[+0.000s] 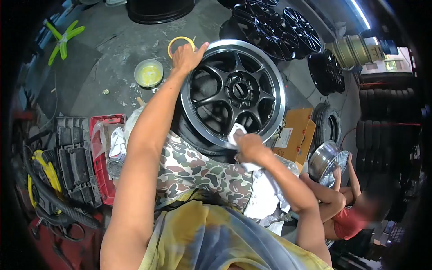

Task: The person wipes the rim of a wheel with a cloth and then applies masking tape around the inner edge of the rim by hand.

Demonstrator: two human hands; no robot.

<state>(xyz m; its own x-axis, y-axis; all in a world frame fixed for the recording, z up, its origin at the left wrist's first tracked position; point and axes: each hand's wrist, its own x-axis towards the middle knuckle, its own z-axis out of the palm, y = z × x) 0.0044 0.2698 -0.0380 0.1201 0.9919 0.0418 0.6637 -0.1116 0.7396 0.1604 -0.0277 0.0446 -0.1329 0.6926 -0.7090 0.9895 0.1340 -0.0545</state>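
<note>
A black spoked wheel rim [265, 94] with a polished silver lip lies tilted before me, on top of a tire [198, 143]. At its upper left edge is my left hand [186, 58], closed on a yellow ring like a roll of tape [170, 47], its thumb against the silver lip. My right hand [252, 147] grips a white cloth [236, 131] and presses it to the lower edge of the rim, near the base of a spoke. Some of the cloth hangs below the fingers. The fingertips of my left hand are partly hidden.
A bowl of yellowish liquid [149, 73] stands on the floor left of the rim. A red crate [108, 198] holds a cloth and a can. Right are a cardboard box [297, 130] and a seated person [348, 222] holding a silver wheel [321, 164]. Black wheels [261, 27] stand behind.
</note>
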